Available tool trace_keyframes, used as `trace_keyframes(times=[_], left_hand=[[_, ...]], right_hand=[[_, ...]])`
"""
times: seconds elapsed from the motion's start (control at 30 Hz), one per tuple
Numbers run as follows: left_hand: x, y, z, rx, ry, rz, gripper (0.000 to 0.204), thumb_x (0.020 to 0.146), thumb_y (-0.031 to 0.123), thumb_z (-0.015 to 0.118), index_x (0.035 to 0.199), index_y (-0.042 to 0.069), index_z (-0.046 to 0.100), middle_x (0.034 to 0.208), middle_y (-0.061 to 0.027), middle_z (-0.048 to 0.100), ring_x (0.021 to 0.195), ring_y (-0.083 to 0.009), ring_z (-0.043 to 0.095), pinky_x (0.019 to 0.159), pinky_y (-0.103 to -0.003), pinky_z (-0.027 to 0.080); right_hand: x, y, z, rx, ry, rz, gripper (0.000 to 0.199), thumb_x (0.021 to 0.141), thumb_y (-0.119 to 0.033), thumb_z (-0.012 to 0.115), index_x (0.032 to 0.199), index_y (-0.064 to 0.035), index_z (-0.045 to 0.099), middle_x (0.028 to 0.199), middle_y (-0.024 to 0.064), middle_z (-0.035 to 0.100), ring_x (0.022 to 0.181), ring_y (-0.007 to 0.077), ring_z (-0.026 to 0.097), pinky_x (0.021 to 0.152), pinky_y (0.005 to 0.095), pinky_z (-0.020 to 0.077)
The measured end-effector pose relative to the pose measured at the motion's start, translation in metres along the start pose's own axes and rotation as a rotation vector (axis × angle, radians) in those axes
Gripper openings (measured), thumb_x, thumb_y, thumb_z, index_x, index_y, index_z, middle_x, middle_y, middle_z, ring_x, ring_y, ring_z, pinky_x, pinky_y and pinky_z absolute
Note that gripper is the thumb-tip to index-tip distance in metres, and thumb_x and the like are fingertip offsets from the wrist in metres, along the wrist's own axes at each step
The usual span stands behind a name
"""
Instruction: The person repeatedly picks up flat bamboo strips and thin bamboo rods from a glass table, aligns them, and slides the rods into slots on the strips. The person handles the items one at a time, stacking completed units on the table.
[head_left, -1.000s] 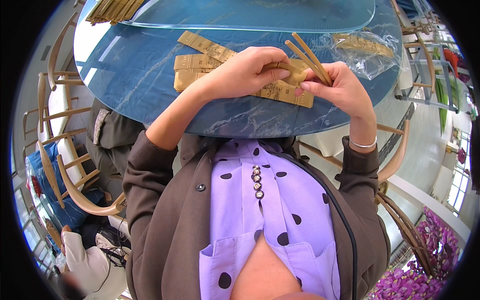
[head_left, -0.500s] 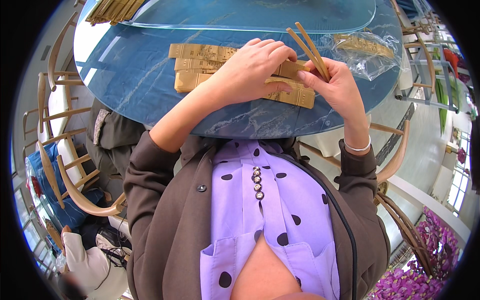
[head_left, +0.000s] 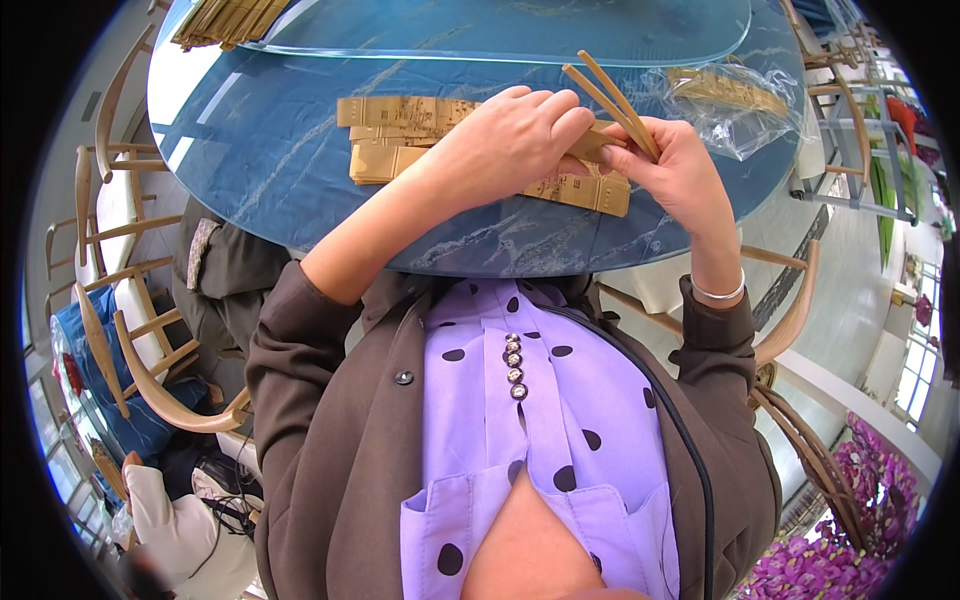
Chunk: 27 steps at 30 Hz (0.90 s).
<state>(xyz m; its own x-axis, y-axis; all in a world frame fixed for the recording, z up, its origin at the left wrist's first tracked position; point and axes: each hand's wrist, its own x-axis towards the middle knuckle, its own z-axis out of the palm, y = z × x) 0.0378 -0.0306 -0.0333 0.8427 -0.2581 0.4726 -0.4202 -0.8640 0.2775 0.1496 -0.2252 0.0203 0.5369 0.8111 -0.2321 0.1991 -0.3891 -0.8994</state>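
Note:
Over the blue table, my right hand (head_left: 682,172) is closed round a pair of wooden chopsticks (head_left: 606,95), which point up and to the left with their upper ends a little apart. Its thumb also presses on the end of a brown paper chopstick sleeve (head_left: 592,146). My left hand (head_left: 515,135) pinches that same sleeve from the other side, thumb below and fingers curled over it. Beneath both hands lies a loose pile of printed brown paper sleeves (head_left: 385,162), partly covered by my left hand and forearm.
A clear plastic bag (head_left: 735,105) with more brown sleeves lies at the right of the round table (head_left: 270,175). Bundled sleeves (head_left: 228,22) rest at the far left, by a glass turntable (head_left: 500,35). Wooden chairs (head_left: 150,350) stand around, and a person (head_left: 190,525) is at lower left.
My left hand has shifted right and curled in closer to my right hand, with the sleeve now tilted up between them. The chopsticks have swung slightly to the left.

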Motion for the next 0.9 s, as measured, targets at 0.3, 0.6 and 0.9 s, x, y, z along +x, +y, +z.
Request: trace_keyframes(times=[0.3,0.6,0.9], left_hand=[[0.002,0.003,0.001,0.136,0.015,0.075,0.040,0.089,0.036,0.066,0.113,0.006,0.054,0.090,-0.0041,0.052,0.087,-0.0196,0.059,0.077,-0.033,0.047],[0.003,0.006,0.000,0.177,0.033,0.115,0.036,0.090,0.034,0.065,0.111,0.006,0.054,0.090,-0.0038,0.050,0.084,-0.0184,0.056,0.075,-0.032,0.046],[0.002,0.006,0.001,0.105,0.019,0.091,0.037,0.090,0.030,0.066,0.112,0.004,0.055,0.093,-0.0057,0.052,0.088,-0.0212,0.057,0.078,-0.034,0.047]], right_hand=[[0.002,0.000,-0.008,-0.006,-0.046,0.031,0.020,0.086,-0.012,0.076,0.097,0.0047,0.072,0.075,-0.0012,0.063,0.067,0.0049,0.052,0.061,0.0217,0.0424],[0.003,0.000,-0.006,0.046,-0.032,0.033,0.017,0.085,-0.013,0.077,0.085,0.0019,0.068,0.070,-0.0040,0.056,0.063,0.0043,0.046,0.056,0.0220,0.0368],[-0.004,-0.007,-0.001,-0.093,0.106,-0.011,0.031,0.082,-0.025,0.084,0.086,-0.0002,0.066,0.065,-0.0061,0.049,0.060,0.0042,0.042,0.053,0.0225,0.0335]])
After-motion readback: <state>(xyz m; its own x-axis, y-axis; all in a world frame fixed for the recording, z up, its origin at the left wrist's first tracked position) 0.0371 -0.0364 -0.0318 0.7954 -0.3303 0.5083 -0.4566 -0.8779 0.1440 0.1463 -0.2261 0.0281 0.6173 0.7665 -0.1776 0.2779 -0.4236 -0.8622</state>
